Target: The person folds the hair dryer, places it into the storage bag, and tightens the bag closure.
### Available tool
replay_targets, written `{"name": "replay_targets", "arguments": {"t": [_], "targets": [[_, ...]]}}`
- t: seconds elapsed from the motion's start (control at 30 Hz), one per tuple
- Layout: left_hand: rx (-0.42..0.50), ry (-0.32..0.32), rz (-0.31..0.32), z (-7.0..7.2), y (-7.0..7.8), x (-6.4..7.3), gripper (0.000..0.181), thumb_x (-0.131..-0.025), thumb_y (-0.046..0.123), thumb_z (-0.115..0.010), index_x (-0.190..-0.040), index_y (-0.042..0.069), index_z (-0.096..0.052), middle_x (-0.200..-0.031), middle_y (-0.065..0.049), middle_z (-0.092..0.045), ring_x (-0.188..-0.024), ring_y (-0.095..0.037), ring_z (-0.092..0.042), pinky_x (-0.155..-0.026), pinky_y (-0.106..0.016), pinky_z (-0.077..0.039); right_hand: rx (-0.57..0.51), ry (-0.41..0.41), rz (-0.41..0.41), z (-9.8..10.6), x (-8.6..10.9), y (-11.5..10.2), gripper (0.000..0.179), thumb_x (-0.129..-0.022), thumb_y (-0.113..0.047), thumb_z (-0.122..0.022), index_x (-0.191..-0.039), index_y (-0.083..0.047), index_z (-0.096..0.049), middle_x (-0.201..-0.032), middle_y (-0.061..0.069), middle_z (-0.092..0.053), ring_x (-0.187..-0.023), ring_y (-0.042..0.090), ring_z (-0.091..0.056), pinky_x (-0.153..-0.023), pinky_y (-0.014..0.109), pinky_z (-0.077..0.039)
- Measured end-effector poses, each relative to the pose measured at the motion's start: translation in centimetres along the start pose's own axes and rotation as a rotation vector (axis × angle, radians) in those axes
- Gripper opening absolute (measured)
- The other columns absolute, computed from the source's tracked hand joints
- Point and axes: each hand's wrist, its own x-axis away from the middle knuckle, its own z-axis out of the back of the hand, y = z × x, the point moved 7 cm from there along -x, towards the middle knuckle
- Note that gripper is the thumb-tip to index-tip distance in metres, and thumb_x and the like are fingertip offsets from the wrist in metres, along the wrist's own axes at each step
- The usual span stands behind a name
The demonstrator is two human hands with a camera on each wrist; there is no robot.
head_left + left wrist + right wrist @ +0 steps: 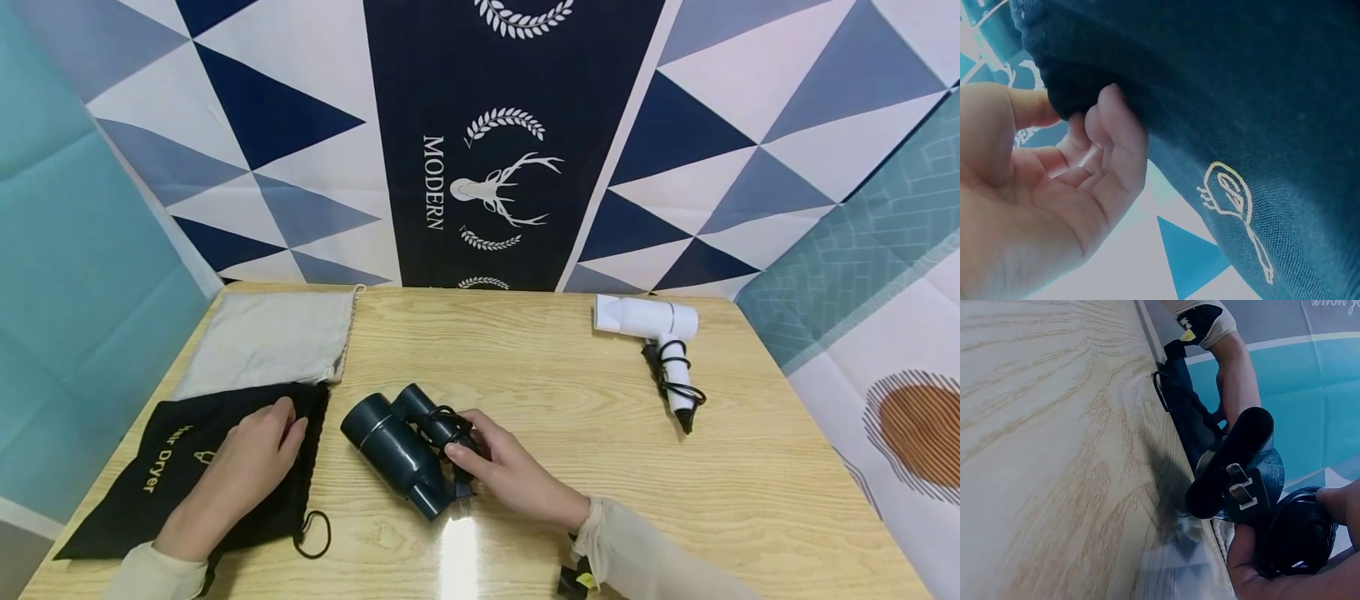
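Note:
My left hand (255,454) is over a black drawstring bag (180,467) printed "Hair Dryer". In the left wrist view, the thumb and fingers (1116,125) pinch the gathered edge of that bag. My right hand (502,462) grips the handle of a dark hair dryer (393,450), with its black cord coiled round the handle. The dryer's wide barrel lies to the left of the handle, just right of the bag's mouth. From the right wrist view, the metal prongs of the plug (1241,487) show beside the coiled cord (1300,540).
A folded pale cloth bag (266,342) lies behind the black one. On the right of the wooden table (525,358) is a white hair dryer (648,321) with its cord wound round the handle. A patterned backdrop (315,158) stands along the table's back edge.

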Motion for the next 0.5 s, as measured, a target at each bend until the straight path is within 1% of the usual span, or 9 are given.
{"name": "replay_targets", "arguments": {"t": [0.1,0.17,0.23,0.4,0.5], "targets": [[-0.001,0.017,0.008,0.5,0.1,0.2,0.025,-0.101,0.013,-0.056,-0.078,0.009,-0.046,-0.062,-0.002,-0.038,-0.049,-0.014,-0.037,-0.045,-0.029,-0.031,-0.019,-0.024,0.008,-0.7,-0.5,0.0,0.037,-0.104,-0.03,-0.054,-0.137,-0.014,-0.047,-0.112,0.014,-0.062,-0.096,0.021,-0.064,-0.08,0.03,-0.054],[0.0,0.02,0.02,0.7,0.1,0.3,0.024,-0.101,0.013,-0.055,-0.079,0.009,-0.046,-0.062,-0.002,-0.039,-0.048,-0.015,-0.037,-0.045,-0.03,-0.031,-0.037,-0.043,0.015,-1.2,-0.8,-0.1,0.037,-0.104,-0.029,-0.054,-0.136,-0.012,-0.047,-0.112,0.015,-0.063,-0.097,0.022,-0.066,-0.078,0.03,-0.055],[0.002,0.019,0.033,0.9,0.1,0.4,0.024,-0.101,0.013,-0.054,-0.079,0.008,-0.046,-0.061,-0.002,-0.039,-0.048,-0.015,-0.038,-0.044,-0.03,-0.031,-0.055,-0.064,0.024,-1.8,-1.2,-0.2,0.036,-0.104,-0.028,-0.054,-0.135,-0.011,-0.047,-0.114,0.015,-0.063,-0.099,0.023,-0.067,-0.079,0.029,-0.056],[0.005,0.021,0.049,1.2,0.4,0.5,0.022,-0.102,0.013,-0.054,-0.082,0.007,-0.046,-0.06,-0.002,-0.039,-0.048,-0.015,-0.039,-0.044,-0.03,-0.032,-0.079,-0.105,0.031,-2.9,-1.8,-0.5,0.037,-0.104,-0.026,-0.054,-0.137,-0.013,-0.047,-0.118,0.01,-0.063,-0.105,0.023,-0.067,-0.086,0.028,-0.054],[0.006,0.022,0.046,1.4,0.9,0.6,0.021,-0.103,0.013,-0.052,-0.083,0.007,-0.046,-0.06,-0.002,-0.039,-0.048,-0.015,-0.039,-0.045,-0.03,-0.032,-0.077,-0.117,0.029,-3.3,-2.0,-0.6,0.038,-0.104,-0.027,-0.054,-0.139,-0.014,-0.046,-0.117,0.007,-0.062,-0.103,0.021,-0.068,-0.084,0.027,-0.055]]}}
